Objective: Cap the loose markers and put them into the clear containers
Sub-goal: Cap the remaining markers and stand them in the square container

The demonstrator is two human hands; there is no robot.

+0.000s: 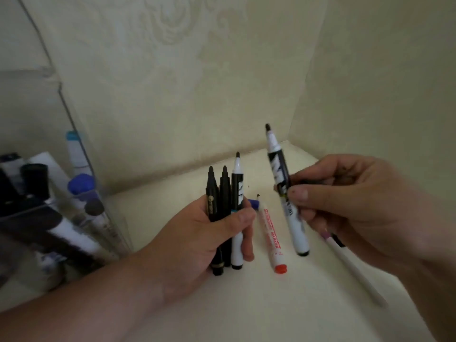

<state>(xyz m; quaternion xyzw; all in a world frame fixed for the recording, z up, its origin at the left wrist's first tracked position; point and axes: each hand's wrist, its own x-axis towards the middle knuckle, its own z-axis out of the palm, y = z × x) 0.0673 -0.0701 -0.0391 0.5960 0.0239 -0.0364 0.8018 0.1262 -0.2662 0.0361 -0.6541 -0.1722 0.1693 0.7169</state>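
Our left hand [204,238] sits lowest and closest, its forearm coming in from the bottom left. Its fingers and thumb wrap a bundle of three uncapped markers, tips up: two all-black markers [212,201] with cone-shaped noses, and one black-and-white marker [237,188] with a smooth white lower barrel and a black end plug.

Our right hand [350,208] pinches a fourth marker [280,174] at mid-barrel between thumb and fingertips. It is glossy plastic, black and white, tilted slightly left, with its dark felt tip bare at the top.

Between our hands one red-lettered marker [271,236] lies flat on the cream surface [246,304]. It has a white barrel, a red end and no cap. Just behind our left thumb we see a small blue piece [254,203], possibly a cap, though too little shows to be sure. One slim white pen [355,270] lies on the surface, partly under our right hand.

At the far left stands one clear container [44,99] with thin, hard, see-through walls. Several capped markers lean inside it, among them a blue-capped marker [81,185] and a black-capped one, all blurred. Behind everything is a pale wall [197,70] with an embossed floral pattern.
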